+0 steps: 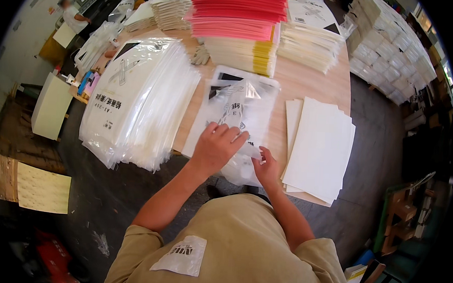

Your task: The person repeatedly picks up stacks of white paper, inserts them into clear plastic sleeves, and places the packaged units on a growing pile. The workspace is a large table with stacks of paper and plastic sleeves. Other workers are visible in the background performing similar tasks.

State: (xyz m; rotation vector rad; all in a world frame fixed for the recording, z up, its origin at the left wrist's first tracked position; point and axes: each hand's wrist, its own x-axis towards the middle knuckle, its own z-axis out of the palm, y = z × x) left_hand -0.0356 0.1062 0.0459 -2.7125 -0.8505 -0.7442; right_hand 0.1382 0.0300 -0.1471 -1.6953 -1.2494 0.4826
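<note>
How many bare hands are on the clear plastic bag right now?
2: the left hand lies flat on the clear plastic bag, the right hand grips its near edge. None seem hidden.

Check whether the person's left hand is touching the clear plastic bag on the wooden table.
Touching. The head view shows the left hand lying flat on the clear plastic bag, its fingers pressed onto the film, with no gap between them.

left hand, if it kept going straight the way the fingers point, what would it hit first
The left hand points up the table, over the clear plastic bag; beyond it, probably the yellow-edged paper stack, though depth is unclear.
</note>
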